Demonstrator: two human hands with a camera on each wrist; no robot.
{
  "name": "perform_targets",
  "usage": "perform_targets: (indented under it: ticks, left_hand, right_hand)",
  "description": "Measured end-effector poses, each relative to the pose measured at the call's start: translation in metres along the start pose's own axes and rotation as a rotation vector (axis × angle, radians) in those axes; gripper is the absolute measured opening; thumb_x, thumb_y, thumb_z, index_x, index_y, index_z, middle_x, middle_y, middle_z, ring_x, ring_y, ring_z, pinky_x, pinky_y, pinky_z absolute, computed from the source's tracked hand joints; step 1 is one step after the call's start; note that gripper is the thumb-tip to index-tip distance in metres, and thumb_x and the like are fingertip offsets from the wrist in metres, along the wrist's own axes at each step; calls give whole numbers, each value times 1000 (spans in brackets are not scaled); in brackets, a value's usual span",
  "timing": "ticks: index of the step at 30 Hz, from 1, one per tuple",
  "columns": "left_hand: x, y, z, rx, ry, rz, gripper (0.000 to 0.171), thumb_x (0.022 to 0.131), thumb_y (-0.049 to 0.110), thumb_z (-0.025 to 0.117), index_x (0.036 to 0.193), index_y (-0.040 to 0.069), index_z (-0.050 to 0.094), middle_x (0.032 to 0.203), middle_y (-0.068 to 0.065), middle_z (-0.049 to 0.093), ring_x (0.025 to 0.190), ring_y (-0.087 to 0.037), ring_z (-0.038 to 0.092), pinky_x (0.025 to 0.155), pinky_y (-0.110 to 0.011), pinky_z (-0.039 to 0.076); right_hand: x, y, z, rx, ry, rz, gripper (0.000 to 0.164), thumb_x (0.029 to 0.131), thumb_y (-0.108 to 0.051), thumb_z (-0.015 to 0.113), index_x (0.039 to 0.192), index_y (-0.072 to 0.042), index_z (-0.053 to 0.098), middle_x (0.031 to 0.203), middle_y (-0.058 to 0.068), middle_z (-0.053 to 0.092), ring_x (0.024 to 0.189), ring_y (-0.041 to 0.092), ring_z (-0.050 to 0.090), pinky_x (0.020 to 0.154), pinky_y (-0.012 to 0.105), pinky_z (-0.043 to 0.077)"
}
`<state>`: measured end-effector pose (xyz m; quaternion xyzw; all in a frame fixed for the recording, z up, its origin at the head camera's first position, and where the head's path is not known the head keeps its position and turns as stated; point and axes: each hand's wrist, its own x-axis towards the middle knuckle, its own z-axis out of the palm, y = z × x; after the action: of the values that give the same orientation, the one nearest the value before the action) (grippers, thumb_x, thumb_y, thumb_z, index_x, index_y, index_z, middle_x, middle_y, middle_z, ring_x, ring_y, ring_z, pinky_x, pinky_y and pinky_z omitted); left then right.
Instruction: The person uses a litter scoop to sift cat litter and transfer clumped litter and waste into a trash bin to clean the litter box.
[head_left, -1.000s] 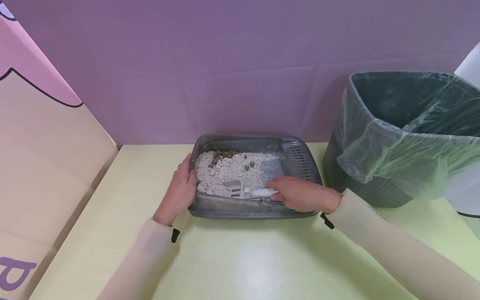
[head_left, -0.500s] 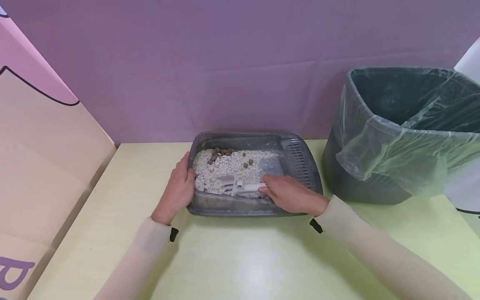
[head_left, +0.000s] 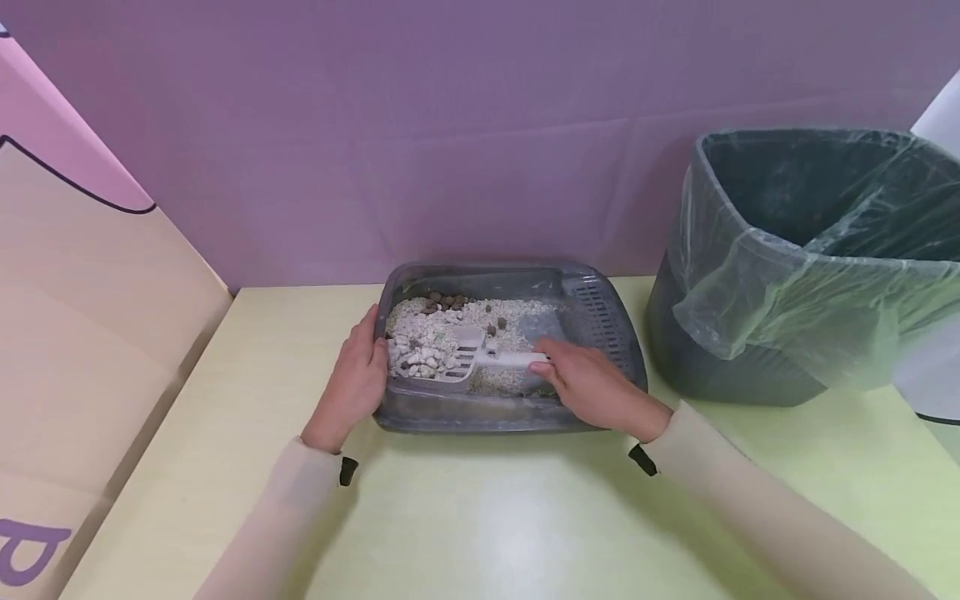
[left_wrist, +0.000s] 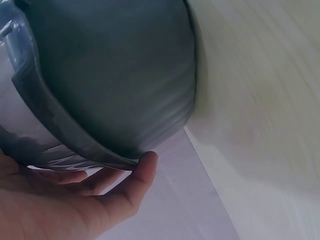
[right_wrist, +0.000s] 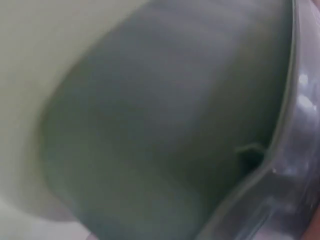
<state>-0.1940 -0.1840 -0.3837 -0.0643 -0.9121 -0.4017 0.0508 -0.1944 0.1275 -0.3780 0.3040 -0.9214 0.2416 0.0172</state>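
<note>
A dark grey litter box stands on the pale table, holding pale granular litter. My right hand grips the handle of a white slotted litter scoop low inside the box. Whitish clumps lie in and around the scoop's head at the left. At the left wall, my left hand holds the box; in the left wrist view its fingers bend around the rim. Brown lumps sit at the back left, with a couple more near the middle.
To the right stands a tall grey bin lined with a thin clear plastic bag. A purple backdrop rises behind the box, and a beige printed panel borders the table on the left.
The scoop moved slightly left, then turned face up, and whitish clumps now gather at its head. My right hand shifted left, then slightly back right. My left hand kept its place on the box.
</note>
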Motion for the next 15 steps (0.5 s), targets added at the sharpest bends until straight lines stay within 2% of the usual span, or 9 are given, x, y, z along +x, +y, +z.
perform_targets:
  ticks: [7,15]
  left_hand:
    - [-1,-2,1,-7,20,8,54,101,16,28,151,3,14,148,-23,25,133,-37,25,106,-51,21]
    - [-1,-4,2,-13,19,7,54,102,18,27,152,5,13,148,-21,26,133,-36,26,106,-51,22]
  right_hand:
    - [-11,10,2,79,181,94,26,100,-24,46,115,-3,52,71,1,41,54,15,36,51,32,33]
    - [-14,13,3,143,282,96,26,100,-24,46,117,-5,52,68,1,41,52,17,35,51,33,32]
